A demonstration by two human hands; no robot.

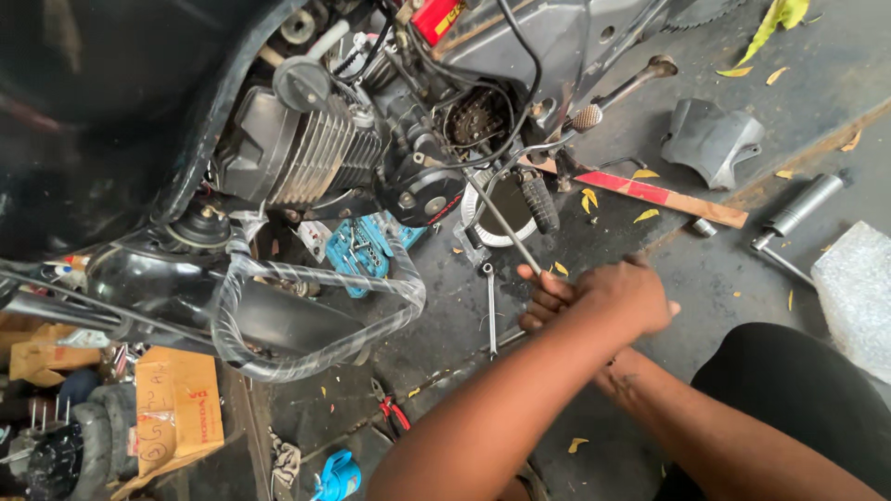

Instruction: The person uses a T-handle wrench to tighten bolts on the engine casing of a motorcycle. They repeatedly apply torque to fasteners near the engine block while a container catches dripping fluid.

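At 11 o'clock from the stacked hands, long metal rod [501, 220] runs up-left to the engine [390, 158]; left hand [617, 295] wraps its near end, right hand [548, 301] mostly hidden beneath, grip unclear.

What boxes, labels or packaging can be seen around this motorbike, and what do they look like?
Cardboard box: lower left on the floor, flat, tan with red print and handwriting.
Second cardboard piece: far left edge, brown, partly hidden.
Red label: top centre on the bike, small, red with yellow marks.
White foam block: right edge, pale and textured.
No screens show.
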